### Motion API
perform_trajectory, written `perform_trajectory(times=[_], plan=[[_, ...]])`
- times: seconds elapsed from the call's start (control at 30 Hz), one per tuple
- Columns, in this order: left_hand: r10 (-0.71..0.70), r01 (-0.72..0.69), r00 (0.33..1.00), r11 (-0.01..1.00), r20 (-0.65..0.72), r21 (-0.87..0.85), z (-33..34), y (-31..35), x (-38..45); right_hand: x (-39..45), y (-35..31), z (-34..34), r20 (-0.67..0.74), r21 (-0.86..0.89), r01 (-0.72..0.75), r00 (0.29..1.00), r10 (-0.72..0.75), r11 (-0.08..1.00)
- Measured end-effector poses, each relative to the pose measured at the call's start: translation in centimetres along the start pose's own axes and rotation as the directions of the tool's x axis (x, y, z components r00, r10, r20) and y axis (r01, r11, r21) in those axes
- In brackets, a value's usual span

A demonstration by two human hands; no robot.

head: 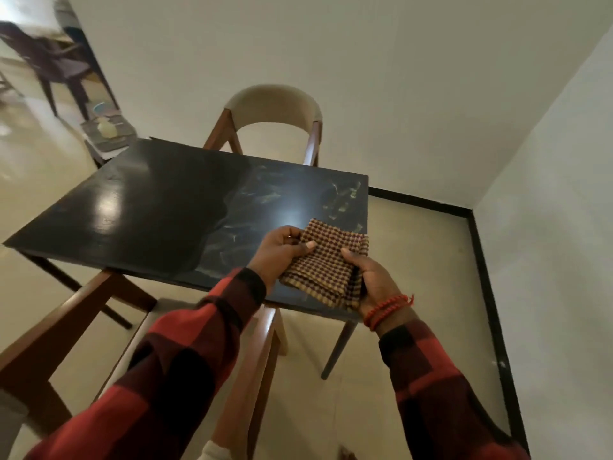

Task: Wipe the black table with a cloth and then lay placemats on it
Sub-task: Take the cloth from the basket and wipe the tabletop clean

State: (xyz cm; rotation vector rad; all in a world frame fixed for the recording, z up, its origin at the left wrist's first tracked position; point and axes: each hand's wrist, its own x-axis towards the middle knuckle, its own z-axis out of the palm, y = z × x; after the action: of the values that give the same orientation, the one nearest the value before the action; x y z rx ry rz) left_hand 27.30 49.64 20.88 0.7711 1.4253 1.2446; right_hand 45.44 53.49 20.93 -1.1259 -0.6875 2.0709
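The black table fills the middle of the view; its right part carries pale smears and streaks, its left part looks glossy and dark. A folded checked cloth, maroon and yellow, is held just above the table's near right corner. My left hand grips the cloth's left edge with the thumb on top. My right hand, with a red bead bracelet at the wrist, holds its right side from below. No placemats are in view.
A beige-backed wooden chair stands at the table's far side. Another wooden chair sits at the near left, partly under the table. A low side stand with small items is at the far left. A wall with black skirting runs along the right.
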Motion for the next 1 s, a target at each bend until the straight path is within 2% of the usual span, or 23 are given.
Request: perform_trajectory(times=[0.17,0.37,0.53,0.73,1.0], plan=[[-0.013,-0.002,0.987,0.996,-0.16,-0.095,0.7,1.4,3.6,5.6,-4.9,0.4,0.207,-0.044,-0.089,0.974,0.096,0.995],[-0.037,-0.012,0.956,0.986,-0.291,-0.166,-0.4,1.3,7.7,12.5,-5.7,2.5,0.285,-0.085,-0.17,0.94,0.187,0.982],[-0.06,0.016,0.93,0.992,-0.361,-0.122,-2.6,0.8,12.6,17.7,-5.9,4.1,0.288,-0.068,-0.284,0.912,0.292,0.956],[-0.083,0.079,0.932,0.997,-0.353,-0.024,-4.9,1.1,20.1,23.9,-7.3,5.5,0.269,0.012,-0.338,0.908,0.322,0.941],[-0.078,0.17,0.932,0.956,-0.355,0.238,-7.2,0.7,30.2,33.1,-8.0,6.3,0.289,0.133,-0.44,0.874,0.39,0.888]])
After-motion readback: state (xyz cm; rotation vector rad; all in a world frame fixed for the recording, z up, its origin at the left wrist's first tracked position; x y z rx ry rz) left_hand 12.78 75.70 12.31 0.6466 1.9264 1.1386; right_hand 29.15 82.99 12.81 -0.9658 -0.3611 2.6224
